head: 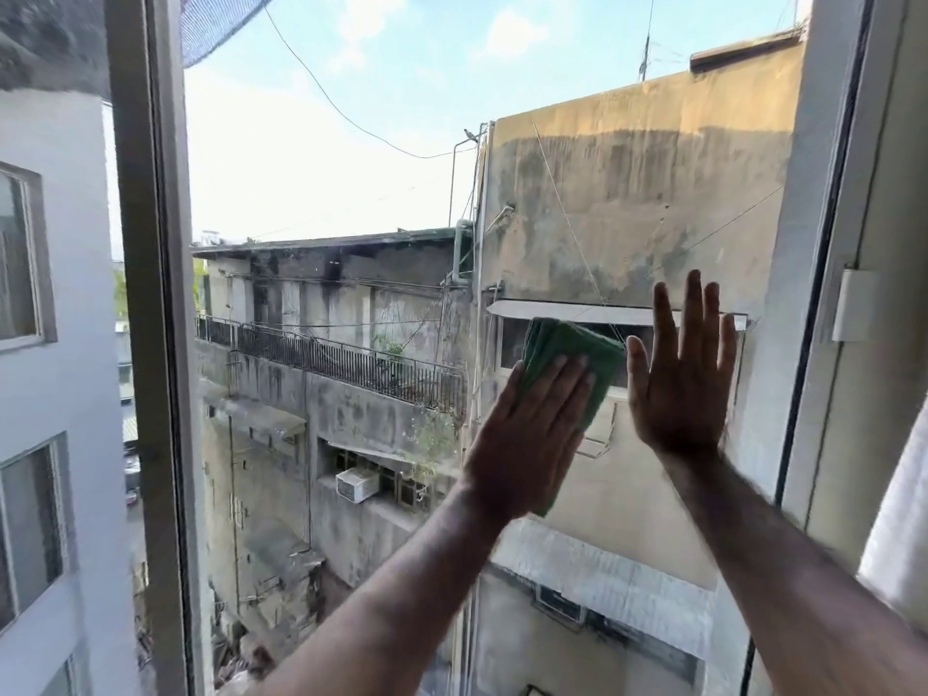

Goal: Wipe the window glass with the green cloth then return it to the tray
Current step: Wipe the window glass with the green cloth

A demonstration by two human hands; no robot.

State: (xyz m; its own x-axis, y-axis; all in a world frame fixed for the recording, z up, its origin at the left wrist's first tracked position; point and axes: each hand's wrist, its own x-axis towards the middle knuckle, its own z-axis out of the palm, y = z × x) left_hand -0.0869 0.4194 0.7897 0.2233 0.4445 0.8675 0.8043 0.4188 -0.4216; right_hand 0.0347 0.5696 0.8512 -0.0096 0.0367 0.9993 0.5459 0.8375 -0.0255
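A folded green cloth (577, 351) lies flat against the window glass (351, 193), right of the pane's middle. My left hand (527, 434) presses on it with the fingers stretched out, covering its lower part. My right hand (683, 379) rests flat on the bare glass just right of the cloth, fingers spread and pointing up, holding nothing. The tray is not in view.
A grey vertical frame post (150, 344) bounds the pane on the left. A white frame (823, 243) with a small latch (853, 303) bounds it on the right. Weathered buildings, a railing and cables show through the glass.
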